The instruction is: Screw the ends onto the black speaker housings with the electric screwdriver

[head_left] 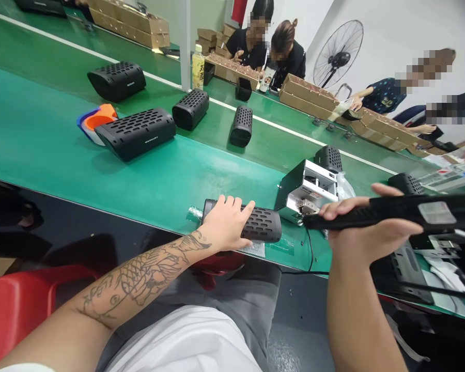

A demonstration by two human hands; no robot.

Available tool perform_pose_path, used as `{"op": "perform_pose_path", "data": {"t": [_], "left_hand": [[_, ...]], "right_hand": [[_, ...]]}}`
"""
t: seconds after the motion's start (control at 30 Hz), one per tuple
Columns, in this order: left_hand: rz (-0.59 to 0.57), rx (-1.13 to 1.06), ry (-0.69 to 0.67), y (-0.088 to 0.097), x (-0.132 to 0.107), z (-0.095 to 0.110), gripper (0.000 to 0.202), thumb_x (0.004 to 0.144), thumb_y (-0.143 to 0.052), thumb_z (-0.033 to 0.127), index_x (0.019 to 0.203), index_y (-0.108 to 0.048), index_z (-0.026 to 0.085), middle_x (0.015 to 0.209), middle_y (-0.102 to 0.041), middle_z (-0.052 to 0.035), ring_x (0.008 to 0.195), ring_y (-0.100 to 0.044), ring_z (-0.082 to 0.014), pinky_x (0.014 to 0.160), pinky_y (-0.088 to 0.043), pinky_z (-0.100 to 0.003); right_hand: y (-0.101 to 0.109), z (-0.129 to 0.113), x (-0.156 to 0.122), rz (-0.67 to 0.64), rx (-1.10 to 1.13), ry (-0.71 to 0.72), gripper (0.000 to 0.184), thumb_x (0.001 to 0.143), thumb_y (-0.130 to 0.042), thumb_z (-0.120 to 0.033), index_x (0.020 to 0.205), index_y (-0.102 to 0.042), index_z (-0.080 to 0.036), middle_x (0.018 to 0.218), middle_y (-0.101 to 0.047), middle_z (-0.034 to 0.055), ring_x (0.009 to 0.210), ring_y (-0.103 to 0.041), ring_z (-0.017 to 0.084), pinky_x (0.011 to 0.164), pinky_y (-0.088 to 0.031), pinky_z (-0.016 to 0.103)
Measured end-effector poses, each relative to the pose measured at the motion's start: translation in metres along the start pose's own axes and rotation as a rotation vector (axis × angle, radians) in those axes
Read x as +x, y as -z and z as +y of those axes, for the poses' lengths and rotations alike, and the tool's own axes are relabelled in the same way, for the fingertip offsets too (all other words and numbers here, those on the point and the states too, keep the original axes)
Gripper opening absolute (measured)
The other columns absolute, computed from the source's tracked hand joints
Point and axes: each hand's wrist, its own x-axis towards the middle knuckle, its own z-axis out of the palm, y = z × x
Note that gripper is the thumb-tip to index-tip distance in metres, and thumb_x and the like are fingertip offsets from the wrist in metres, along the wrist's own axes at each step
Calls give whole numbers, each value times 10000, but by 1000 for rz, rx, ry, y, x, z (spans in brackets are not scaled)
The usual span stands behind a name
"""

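My left hand (pixel 225 223) is wrapped over a black perforated speaker (pixel 260 225) that lies on its side at the near edge of the green conveyor belt (pixel 62 150). To its right, my right hand (pixel 366 230) grips a long black tool (pixel 395 212) held level, its tip pointing left toward a silver metal device (pixel 308 188) with an open side. A thin black cable (pixel 310 253) hangs down from near the tool's tip.
Several more black speakers (pixel 136 132) lie on the belt, one beside an orange and blue object (pixel 96 120). Cardboard trays (pixel 310 93), a bottle (pixel 197 66) and a fan (pixel 338 54) stand behind. Other people sit across the line. A red seat (pixel 11 305) is at lower left.
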Motion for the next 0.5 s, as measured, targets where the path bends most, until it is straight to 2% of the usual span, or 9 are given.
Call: {"op": "perform_pose_path", "data": {"t": [0.03,0.1,0.2,0.27,0.37,0.43,0.5], "left_hand": [[6,1,16,-1,0,3,1201,953,-822,811,1847,-428,113,1469,-725,-279,1321,-671,-462,1187,-419,-566],[3,-5,39,0,-1,8,1219,954,-821,811,1854,-413,97,1492,-720,-291,1345,-663,-478,1207,-413,-587],[-54,-37,29,9,-1,4,1214,960,-780,846,1869,-403,137,1532,-722,-272,1360,-675,-482,1193,-450,-596],[-91,-72,20,18,0,-7,1061,1043,-668,816,1869,-422,198,1559,-734,-228,1362,-707,-450,1170,-492,-563],[-99,-109,75,26,4,-27,779,1177,-429,658,1831,-497,241,1592,-753,-169,1369,-750,-396,1180,-520,-528],[-114,-133,121,28,6,-37,726,1188,-365,609,1770,-586,235,1588,-772,-156,1367,-766,-390,1170,-544,-524],[-137,-179,143,27,8,-43,709,1167,-374,628,1676,-689,246,1546,-808,-144,1342,-785,-390,1112,-586,-507]], "right_hand": [[5,9,14,118,-82,100,665,945,-735,-898,1125,-766,-258,613,-660,-38,450,-602,205,463,-543,363],[14,29,35,225,-229,181,658,961,-702,-911,1056,-730,-260,595,-629,-45,460,-602,195,462,-518,342],[22,55,46,223,-313,163,757,885,-680,-1021,969,-673,-269,561,-597,-58,447,-590,189,446,-493,330],[25,64,42,197,-303,126,813,848,-662,-1069,959,-656,-263,557,-586,-67,436,-582,184,449,-512,337],[26,61,30,172,-279,71,845,835,-672,-1076,971,-656,-242,573,-604,-57,438,-598,182,459,-537,341],[22,48,23,172,-266,41,837,839,-695,-1060,983,-675,-236,575,-620,-44,433,-598,185,446,-533,341],[15,28,16,181,-214,6,790,855,-734,-1016,1006,-717,-241,584,-642,-30,439,-610,200,446,-546,358]]}}
